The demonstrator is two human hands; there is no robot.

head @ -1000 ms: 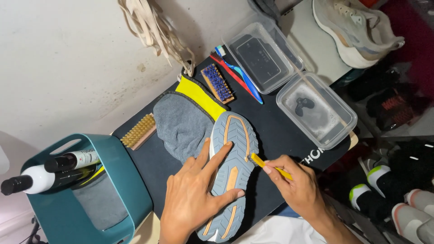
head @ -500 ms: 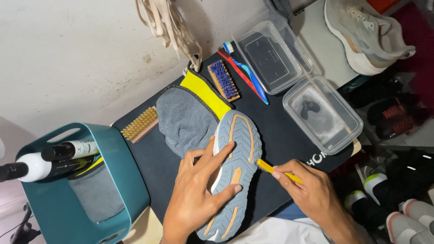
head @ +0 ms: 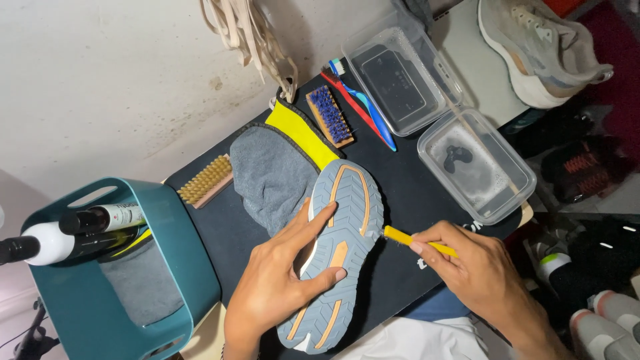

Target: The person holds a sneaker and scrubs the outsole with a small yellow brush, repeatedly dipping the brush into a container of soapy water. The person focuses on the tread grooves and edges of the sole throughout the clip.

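Grey sole: shoe [head: 340,247] upturned on black mat [head: 407,200]
Left hand [head: 283,280]: grip clasped round shoe
Right hand [head: 477,270]: grip pinching yellow brush [head: 417,241], tip at sole edge

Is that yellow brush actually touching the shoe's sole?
Touching. In the head view the yellow brush, held in the right hand, has its tip against the side edge of the shoe.
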